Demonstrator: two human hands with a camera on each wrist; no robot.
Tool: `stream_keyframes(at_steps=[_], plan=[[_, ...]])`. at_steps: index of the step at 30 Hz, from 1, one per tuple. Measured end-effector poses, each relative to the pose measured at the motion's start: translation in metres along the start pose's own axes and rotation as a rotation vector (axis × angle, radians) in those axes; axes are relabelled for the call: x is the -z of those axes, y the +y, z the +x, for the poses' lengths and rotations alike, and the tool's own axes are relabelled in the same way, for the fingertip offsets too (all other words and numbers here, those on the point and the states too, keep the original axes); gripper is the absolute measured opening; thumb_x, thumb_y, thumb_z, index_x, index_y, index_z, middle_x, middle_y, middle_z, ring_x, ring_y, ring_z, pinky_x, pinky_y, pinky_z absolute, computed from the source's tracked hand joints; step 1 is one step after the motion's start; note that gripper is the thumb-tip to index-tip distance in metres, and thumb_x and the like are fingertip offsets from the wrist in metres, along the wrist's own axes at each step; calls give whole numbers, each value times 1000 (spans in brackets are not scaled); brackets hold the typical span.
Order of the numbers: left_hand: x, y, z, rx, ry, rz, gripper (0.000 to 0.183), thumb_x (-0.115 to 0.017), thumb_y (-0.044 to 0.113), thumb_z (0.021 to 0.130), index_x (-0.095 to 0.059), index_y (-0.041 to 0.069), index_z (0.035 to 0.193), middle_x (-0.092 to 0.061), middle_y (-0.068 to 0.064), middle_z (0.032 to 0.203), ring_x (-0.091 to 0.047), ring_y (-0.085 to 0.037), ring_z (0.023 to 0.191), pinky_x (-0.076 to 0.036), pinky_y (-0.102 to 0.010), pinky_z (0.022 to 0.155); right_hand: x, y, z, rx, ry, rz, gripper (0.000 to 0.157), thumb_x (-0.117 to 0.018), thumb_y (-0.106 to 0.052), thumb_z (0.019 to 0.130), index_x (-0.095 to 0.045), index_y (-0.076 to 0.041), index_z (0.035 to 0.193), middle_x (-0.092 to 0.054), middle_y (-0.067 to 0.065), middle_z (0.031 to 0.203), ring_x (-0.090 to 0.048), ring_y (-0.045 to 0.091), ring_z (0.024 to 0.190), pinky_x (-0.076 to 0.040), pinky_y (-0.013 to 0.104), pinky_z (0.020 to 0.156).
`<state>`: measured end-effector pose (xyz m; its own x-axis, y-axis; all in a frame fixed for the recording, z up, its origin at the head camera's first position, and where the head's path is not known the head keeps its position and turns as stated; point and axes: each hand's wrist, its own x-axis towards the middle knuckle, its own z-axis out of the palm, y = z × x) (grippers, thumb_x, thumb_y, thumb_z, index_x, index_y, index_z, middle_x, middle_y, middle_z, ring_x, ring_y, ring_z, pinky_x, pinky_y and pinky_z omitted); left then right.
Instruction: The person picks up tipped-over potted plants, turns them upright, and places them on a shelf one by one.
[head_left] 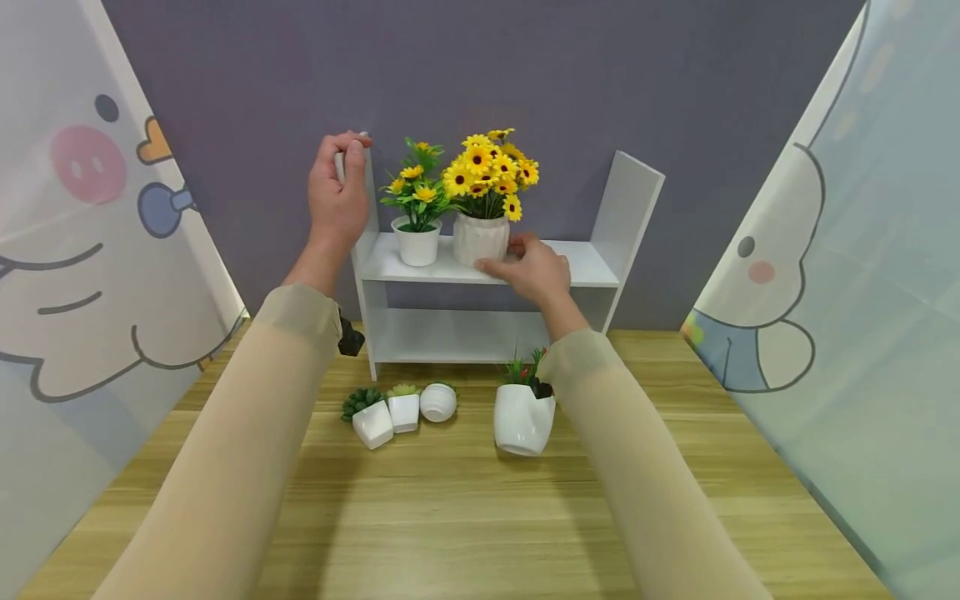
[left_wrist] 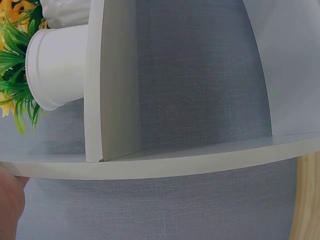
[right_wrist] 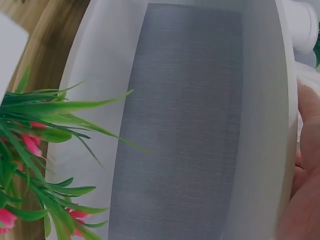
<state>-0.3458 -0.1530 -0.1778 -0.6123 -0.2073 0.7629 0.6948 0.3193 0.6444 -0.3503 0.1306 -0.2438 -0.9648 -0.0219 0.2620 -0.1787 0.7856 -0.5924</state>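
Note:
My left hand (head_left: 339, 187) grips the top of the left side panel of a white two-tier shelf (head_left: 431, 331). On the upper board, my right hand (head_left: 538, 268) holds the lower right side of a ribbed white pot of sunflowers (head_left: 480, 239), its thumb at the front. Left of it stands a smooth white pot (head_left: 417, 246) with yellow flowers and green leaves. In the left wrist view that smooth pot (left_wrist: 57, 65) lies near the board's edge, and part of the left hand (left_wrist: 10, 205) shows. The right wrist view catches the right hand (right_wrist: 307, 175) beside the board.
On the wooden table (head_left: 450, 517), a dark green succulent pot (head_left: 372, 425), a square white pot (head_left: 404, 412) and a round white pot (head_left: 438, 403) lie in front of the shelf. A larger white pot (head_left: 522, 421) with red-flowered grass is below my right forearm. Printed curtains flank the table.

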Motion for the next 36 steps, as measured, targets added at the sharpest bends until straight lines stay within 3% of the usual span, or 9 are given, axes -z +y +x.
stream_keyframes(at_steps=[3,6,11,15,18,27,31,36], plan=[[0,-2,2,6,0,2,34,-47,24,118,-60,-6,128,-63,-17,146,-44,-14,159,-33,-22,129,-2,-1,0,-5,23,-2,81,-76,-68,94,-57,-16,153,-69,0,152,-60,27,141,-27,55,130],[-1,-3,3,8,-4,1,34,-47,24,118,-59,-5,127,-63,-16,145,-44,-13,159,-33,-22,130,-1,-2,0,-23,17,5,86,-76,-69,92,-54,-16,156,-67,0,155,-58,27,143,-28,55,129],[-1,-1,2,16,-11,6,35,-47,25,118,-59,-6,129,-63,-15,147,-44,-11,159,-33,-23,130,6,-7,6,-51,-47,11,101,-76,-75,89,-45,-15,164,-57,2,165,-50,34,151,-29,60,130],[0,7,-2,15,-5,2,35,-46,24,118,-58,-8,129,-63,-17,147,-44,-11,159,-33,-22,129,9,-12,12,-25,-116,88,106,-80,-71,88,-40,-14,168,-50,6,171,-45,35,157,-35,58,131],[1,11,-5,16,-8,-1,34,-46,23,117,-58,-7,128,-63,-18,147,-44,-12,159,-33,-22,129,9,-16,16,-18,-142,135,108,-83,-67,88,-38,-13,170,-49,9,171,-47,33,156,-43,53,127],[2,12,-4,11,-9,-6,30,-47,23,117,-61,-3,124,-64,-18,146,-44,-12,159,-32,-22,130,7,-17,19,-28,-125,187,102,-85,-58,91,-39,-9,168,-54,12,165,-53,32,149,-46,51,123],[1,7,-2,4,-7,-12,26,-47,23,117,-63,3,121,-64,-18,145,-44,-14,159,-33,-22,129,10,-15,17,-18,-131,186,101,-84,-56,92,-38,-8,168,-53,13,165,-53,33,149,-46,52,123],[0,-13,7,-4,-4,-10,32,-48,23,117,-60,-5,128,-64,-17,146,-44,-14,160,-33,-22,129,13,-13,16,-13,-159,183,99,-83,-53,93,-36,-7,167,-52,14,164,-52,34,149,-46,53,123]])
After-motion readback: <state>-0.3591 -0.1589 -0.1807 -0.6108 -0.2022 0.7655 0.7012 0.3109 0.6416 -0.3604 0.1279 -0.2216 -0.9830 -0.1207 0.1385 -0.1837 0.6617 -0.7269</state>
